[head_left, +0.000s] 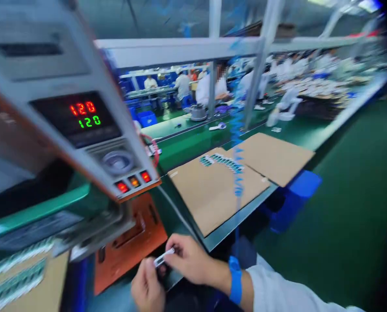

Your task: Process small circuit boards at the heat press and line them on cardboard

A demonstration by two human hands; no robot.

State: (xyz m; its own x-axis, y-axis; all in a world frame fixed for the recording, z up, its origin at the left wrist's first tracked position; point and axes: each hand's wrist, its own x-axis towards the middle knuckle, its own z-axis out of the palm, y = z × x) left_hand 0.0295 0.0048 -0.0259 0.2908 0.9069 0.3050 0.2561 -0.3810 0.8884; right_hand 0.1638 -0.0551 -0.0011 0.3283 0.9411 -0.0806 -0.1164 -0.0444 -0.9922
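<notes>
Low in the head view, a small white rectangular piece with a dark window is pinched between my two hands. My right hand grips its upper right end between thumb and fingers. At the lower left end, the closed fingertips of my left hand take hold of it. A blue wrist strap circles my right wrist, and a blue coiled cord hangs above it. Just beyond my hands lies the orange base plate of a machine, whose panel shows 120 in red and in green.
Two brown boards lie on the green bench, the nearer bearing rows of small green-and-white pieces. More such pieces sit at lower left. A blue bin stands below the bench edge. People in white work farther back.
</notes>
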